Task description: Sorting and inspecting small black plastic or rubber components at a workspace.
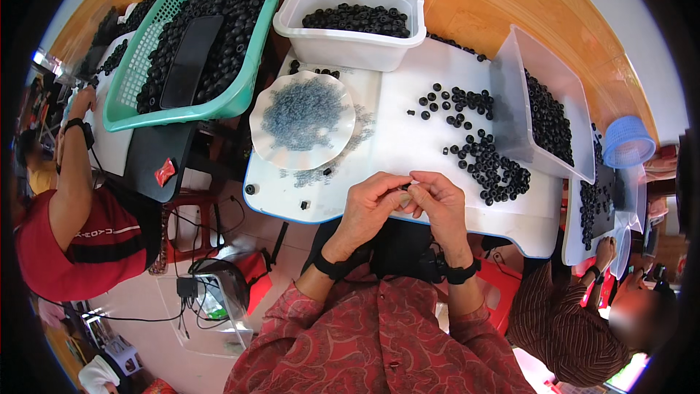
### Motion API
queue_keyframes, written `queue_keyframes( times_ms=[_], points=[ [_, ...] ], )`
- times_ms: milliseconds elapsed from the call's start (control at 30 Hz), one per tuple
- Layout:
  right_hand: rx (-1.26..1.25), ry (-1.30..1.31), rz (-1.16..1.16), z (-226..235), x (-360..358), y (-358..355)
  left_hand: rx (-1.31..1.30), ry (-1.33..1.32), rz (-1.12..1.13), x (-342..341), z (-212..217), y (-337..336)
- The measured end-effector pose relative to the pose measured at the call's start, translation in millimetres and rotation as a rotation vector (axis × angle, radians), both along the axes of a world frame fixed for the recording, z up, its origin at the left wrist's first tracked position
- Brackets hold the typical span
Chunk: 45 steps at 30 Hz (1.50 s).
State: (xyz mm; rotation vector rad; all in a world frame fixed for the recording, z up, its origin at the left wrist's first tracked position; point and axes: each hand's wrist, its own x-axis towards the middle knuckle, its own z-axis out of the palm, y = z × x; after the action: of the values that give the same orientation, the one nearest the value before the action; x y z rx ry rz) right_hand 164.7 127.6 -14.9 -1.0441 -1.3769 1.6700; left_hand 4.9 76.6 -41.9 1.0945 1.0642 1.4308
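Note:
My left hand [370, 208] and my right hand [442, 210] meet over the front edge of the white table [408, 128], fingertips pinched together. A small black part [405, 187] shows between them, mostly covered by the fingers. Beyond my left hand a white scalloped plate [266, 147] bears a heap of tiny translucent grey rings [306, 113], some spilled around its rim. To the right of my hands lie many loose black round parts with holes [496, 171]. A few single black parts [304, 205] sit near the left front edge.
Black parts also fill a white tub [348, 44] at the back, a clear bin [514, 128] at right and a green basket [111, 113] at left, where a phone [191, 62] lies on top. Co-workers sit on both sides, one in a red shirt [80, 241]. Cables [187, 288] hang at lower left.

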Motion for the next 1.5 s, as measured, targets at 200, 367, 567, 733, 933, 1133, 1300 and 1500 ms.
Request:
queue_keyframes(
  times_ms=[200, 367, 567, 733, 933, 1133, 1300, 1500],
  points=[
    [0.009, -0.055, 0.057, 6, -9, 0, -0.174, -0.255, -0.014, -11, -9, -5],
    [0.045, -0.106, 0.048, 10, -17, -3, -0.196, -0.52, 0.021, -13, -9, -6],
    [0.083, -0.141, 0.049, 14, -28, -8, -0.175, -0.657, -0.025, -22, -21, -11],
    [0.314, -0.262, 0.045, 13, -39, -11, -0.203, -0.604, -0.005, -23, -14, -15],
    [0.392, -0.337, 0.103, 18, -52, -9, -0.196, -0.494, 0.095, -27, -8, -21],
    [0.553, -0.517, 0.214, 23, -58, 17, -0.177, -0.523, 0.209, -30, -12, -24],
    [0.712, -0.58, 0.218, 22, -75, 53, -0.197, -0.496, 0.179, -29, -10, -25],
    [1.003, -0.851, 0.367, 6, -98, 84, -0.189, -0.486, 0.163, -29, -13, -23]
  ],
)
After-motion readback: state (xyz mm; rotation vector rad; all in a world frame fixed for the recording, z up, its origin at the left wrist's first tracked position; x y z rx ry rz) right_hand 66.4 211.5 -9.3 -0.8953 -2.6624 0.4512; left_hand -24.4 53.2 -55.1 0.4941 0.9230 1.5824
